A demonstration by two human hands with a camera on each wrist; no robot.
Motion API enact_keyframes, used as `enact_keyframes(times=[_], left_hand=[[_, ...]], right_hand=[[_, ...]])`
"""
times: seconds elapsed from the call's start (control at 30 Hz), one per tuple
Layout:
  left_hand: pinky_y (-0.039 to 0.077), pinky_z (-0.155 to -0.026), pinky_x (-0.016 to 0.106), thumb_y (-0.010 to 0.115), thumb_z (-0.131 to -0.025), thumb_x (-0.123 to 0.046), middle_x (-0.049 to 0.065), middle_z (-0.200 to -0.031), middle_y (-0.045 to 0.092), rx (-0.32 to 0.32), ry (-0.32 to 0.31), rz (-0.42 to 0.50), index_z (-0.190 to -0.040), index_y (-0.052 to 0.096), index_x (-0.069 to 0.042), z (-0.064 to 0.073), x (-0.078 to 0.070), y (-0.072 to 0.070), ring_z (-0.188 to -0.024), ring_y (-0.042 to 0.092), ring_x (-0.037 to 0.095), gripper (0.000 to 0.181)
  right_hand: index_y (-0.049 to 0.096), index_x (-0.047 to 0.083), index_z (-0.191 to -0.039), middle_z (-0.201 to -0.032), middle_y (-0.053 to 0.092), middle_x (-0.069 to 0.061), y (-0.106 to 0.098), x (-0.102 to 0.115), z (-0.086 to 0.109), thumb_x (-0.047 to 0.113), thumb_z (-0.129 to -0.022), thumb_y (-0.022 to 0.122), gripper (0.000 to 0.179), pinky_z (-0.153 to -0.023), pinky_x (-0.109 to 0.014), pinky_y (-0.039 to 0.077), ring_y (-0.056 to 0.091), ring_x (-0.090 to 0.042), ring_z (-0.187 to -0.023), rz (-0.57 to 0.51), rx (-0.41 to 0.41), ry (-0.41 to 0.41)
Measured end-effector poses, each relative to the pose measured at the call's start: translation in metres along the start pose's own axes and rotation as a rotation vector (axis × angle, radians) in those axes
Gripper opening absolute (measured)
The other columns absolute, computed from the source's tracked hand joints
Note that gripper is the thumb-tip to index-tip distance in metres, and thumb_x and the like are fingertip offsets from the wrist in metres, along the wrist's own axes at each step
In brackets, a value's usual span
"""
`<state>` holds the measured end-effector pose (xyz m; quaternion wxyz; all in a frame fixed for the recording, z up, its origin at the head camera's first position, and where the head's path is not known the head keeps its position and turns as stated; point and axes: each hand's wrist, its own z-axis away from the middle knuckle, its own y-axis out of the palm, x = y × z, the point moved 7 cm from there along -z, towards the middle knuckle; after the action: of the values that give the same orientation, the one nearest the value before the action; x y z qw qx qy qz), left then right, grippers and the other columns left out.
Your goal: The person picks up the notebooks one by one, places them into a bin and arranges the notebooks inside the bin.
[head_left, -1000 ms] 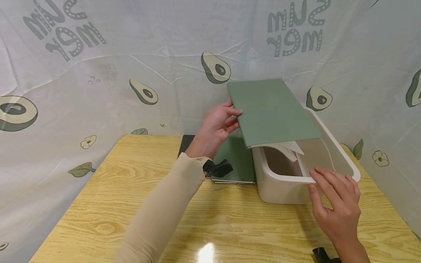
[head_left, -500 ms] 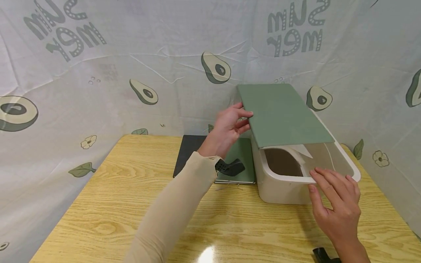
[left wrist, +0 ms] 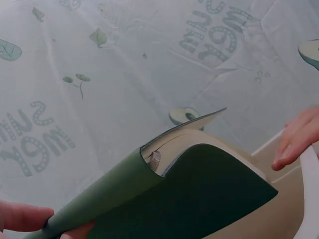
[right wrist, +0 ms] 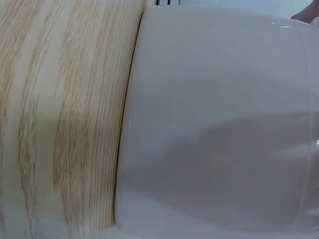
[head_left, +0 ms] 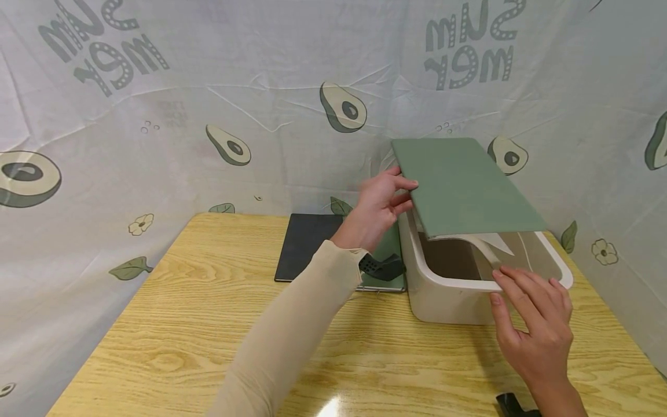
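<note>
head: I see my left hand (head_left: 383, 205) pinching the edge of a flat green notebook (head_left: 464, 188), tilted over a white plastic bin (head_left: 443, 298) on the wooden table (head_left: 208, 324); right hand (head_left: 531, 324) w/ straight fingers resting on bin's near rim
left wrist: green notebook (left wrist: 164, 199) gripped, pages gaping, above bin
right wrist: bin wall (right wrist: 219, 119) close up on table; hand not shown here

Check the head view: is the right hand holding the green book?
No, the right hand rests on the white bin's rim; the left hand holds the green book.
</note>
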<state>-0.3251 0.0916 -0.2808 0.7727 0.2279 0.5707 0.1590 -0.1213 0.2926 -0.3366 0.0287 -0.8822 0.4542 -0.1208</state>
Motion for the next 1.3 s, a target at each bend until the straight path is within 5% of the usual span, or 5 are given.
enact_keyframes(times=[0.33,0.53,0.67,1.3], left_hand=[[0.049,-0.052,0.019,0.068,-0.089,0.013,-0.002,-0.157,0.059,-0.002,0.001,-0.013,-0.152,0.059,-0.010,-0.005,0.014,0.014,-0.080,0.067,0.017,0.067],[0.051,-0.050,0.020,0.069,-0.086,0.015,0.007,-0.121,0.073,-0.027,-0.004,0.005,-0.150,0.062,-0.009,-0.008,0.024,0.020,-0.078,0.068,0.019,0.068],[0.051,-0.050,0.020,0.069,-0.085,0.015,0.006,-0.102,0.071,-0.035,0.000,0.008,-0.148,0.063,-0.007,-0.010,0.031,0.024,-0.078,0.069,0.020,0.067],[0.047,-0.045,0.020,0.070,-0.083,0.016,0.005,-0.092,0.068,-0.107,0.053,-0.082,-0.140,0.067,-0.004,-0.013,0.040,0.030,-0.069,0.065,0.017,0.061]], right_hand=[[0.082,-0.002,-0.107,-0.108,0.079,-0.023,0.000,0.002,-0.003,0.039,-0.105,0.068,0.043,-0.116,-0.038,0.035,0.068,-0.034,-0.112,-0.021,-0.011,-0.012],[0.082,-0.002,-0.107,-0.107,0.078,-0.024,0.001,0.002,-0.003,0.039,-0.105,0.067,0.044,-0.116,-0.038,0.035,0.067,-0.035,-0.111,-0.018,-0.006,-0.018],[0.082,-0.002,-0.107,-0.107,0.078,-0.024,0.000,0.001,-0.002,0.039,-0.105,0.067,0.044,-0.116,-0.039,0.035,0.067,-0.035,-0.111,-0.010,0.000,-0.017],[0.082,-0.001,-0.108,-0.108,0.079,-0.023,0.000,0.001,-0.002,0.041,-0.105,0.067,0.044,-0.117,-0.038,0.035,0.068,-0.033,-0.112,-0.002,0.004,-0.009]])
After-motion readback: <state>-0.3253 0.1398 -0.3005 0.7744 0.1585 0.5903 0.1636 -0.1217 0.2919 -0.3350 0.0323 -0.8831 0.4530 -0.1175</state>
